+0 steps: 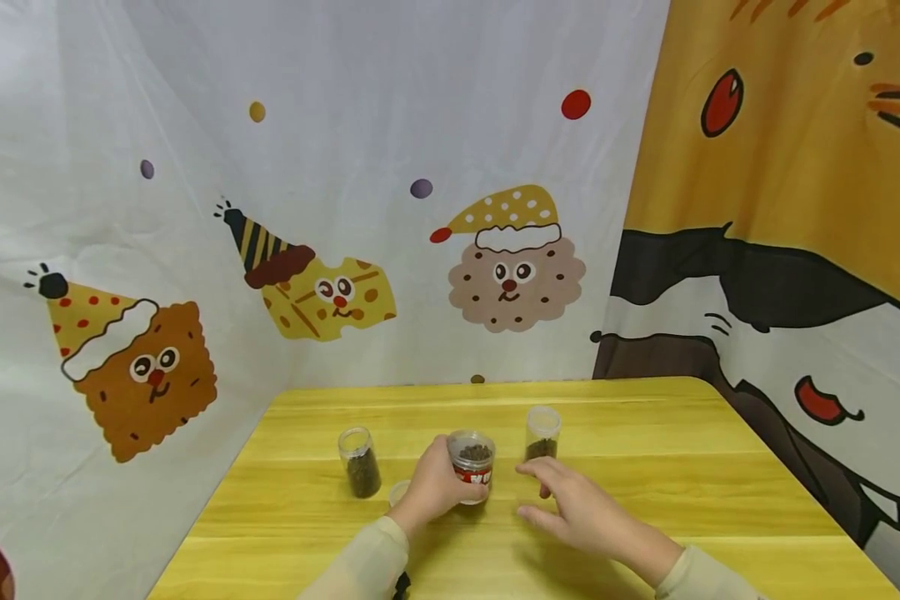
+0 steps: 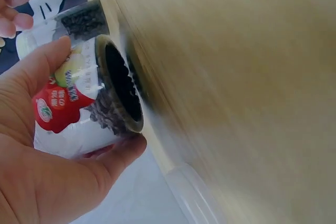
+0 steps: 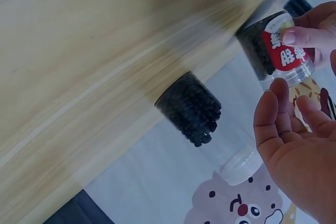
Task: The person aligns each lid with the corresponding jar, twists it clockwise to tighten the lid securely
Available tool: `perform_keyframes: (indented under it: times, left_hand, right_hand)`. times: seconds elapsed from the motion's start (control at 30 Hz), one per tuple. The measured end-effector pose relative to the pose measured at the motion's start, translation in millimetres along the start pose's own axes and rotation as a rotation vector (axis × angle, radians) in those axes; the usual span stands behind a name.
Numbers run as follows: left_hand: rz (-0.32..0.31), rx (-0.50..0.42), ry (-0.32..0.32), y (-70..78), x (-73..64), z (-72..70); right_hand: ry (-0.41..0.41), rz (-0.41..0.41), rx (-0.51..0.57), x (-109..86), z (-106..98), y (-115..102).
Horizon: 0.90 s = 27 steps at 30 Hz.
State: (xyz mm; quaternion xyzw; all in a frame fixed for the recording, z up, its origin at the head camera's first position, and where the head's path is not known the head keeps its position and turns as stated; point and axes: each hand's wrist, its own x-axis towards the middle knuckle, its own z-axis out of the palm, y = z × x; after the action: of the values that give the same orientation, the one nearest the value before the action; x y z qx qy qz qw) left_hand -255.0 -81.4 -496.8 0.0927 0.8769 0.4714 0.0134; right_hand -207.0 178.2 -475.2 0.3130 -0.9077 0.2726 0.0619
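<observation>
My left hand (image 1: 437, 483) grips a clear jar (image 1: 474, 454) with a red label, its thumb and fingers round the sides. Dark small pieces lie inside this uncapped jar, whose base is close over the table in the left wrist view. My right hand (image 1: 573, 506) is apart from it, fingers loosely bent and holding nothing. Just beyond the right fingertips (image 3: 266, 109) stands a tall clear jar (image 3: 191, 111), upright, with dark pieces in its lower part.
Another clear jar (image 1: 360, 467) of dark pieces stands left of my left hand. A clear round lid (image 1: 398, 492) lies beside that hand, partly hidden. The wood-patterned table (image 1: 645, 433) meets a cartoon-printed curtain (image 1: 390, 100) at the back.
</observation>
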Motion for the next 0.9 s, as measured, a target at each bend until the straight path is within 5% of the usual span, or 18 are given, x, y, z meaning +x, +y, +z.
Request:
perform_keyframes:
  times: [0.4,0.63,0.9]
  left_hand:
    - [-0.069,0.031,0.143,-0.2,5.2,9.0]
    - [-0.095,0.032,0.155,1.2,4.6,11.7]
    - [-0.069,0.040,0.199,8.0,-12.3,8.6]
  right_hand:
    - [-0.024,0.065,0.001,-2.3,-4,5]
    - [-0.019,0.063,-0.004,-4.1,-3,10]
    - [-0.021,0.058,0.013,-6.7,-4,16]
